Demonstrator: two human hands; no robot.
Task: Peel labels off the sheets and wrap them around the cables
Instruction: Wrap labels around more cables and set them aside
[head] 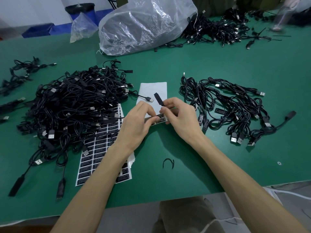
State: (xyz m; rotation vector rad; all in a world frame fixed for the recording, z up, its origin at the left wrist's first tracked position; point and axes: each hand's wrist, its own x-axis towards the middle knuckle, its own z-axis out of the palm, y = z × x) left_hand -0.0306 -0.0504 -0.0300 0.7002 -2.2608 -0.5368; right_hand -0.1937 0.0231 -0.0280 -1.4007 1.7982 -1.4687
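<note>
At the green tabletop (168,68), a tangled pile of black cables (75,101) lies just left of your left hand, with the printed label sheets (101,148) passing under that forearm. Your left hand (136,121) pinches a small strip of black labels (159,119) between curled fingertips, held between your two hands. Just beyond your fingers lies a blank white backing sheet (153,93). Your right hand (181,118) grips the black end block of one cable (159,100), tilted up above the thumb; it may also touch the strip, though the view there is unclear. Right of that hand lies a smaller heap of labelled cables (235,108).
</note>
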